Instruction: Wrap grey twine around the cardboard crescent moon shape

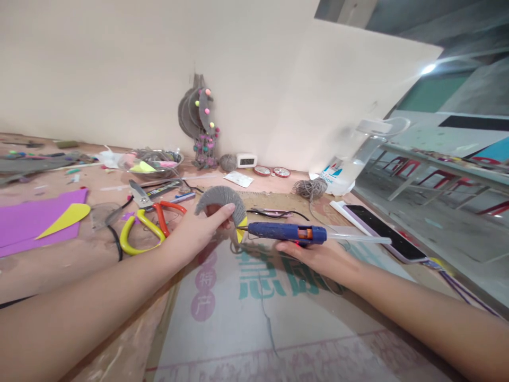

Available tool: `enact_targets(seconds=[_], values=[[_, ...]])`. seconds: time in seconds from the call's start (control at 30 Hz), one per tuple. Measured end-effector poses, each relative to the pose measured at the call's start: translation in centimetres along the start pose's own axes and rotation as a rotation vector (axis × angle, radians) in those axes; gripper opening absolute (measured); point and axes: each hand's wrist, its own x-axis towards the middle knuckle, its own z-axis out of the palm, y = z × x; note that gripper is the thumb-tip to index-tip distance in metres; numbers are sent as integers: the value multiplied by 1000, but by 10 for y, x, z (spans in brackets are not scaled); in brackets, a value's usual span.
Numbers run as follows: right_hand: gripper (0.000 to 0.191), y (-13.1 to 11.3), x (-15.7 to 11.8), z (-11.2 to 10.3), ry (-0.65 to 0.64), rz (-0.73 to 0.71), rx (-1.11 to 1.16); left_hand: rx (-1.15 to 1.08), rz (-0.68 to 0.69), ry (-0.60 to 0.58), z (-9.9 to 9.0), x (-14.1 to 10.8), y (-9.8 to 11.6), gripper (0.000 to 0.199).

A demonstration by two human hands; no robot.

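My left hand (214, 220) is closed on a curved crescent wrapped in grey yarn (225, 195), thumb on its front face. A bare yellow end (242, 231) of the crescent points down on its right side. In my right hand (314, 255) is a blue hot glue gun (284, 232), lying level with its nozzle at the yellow end; whether it touches I cannot tell. A clear glue stick (360, 238) juts from the gun's back, and a small red light glows beneath its body. The gun's handle is mostly hidden by my fingers.
Left of my hands lie yellow-handled scissors (126, 241), orange-handled pliers (161, 215) and purple felt (35, 223). A phone (385, 231), a yarn ball (310, 188) and a clear jug (353, 159) stand at right. A decorated grey hanging (199, 122) is against the wall. Printed board (222, 339) lies below.
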Motion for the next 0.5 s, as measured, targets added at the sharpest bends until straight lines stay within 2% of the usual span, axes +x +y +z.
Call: enact_targets(seconds=[0.5], values=[[21, 5, -1, -1, -39, -30, 19, -9, 20, 12, 0, 1, -4, 25]])
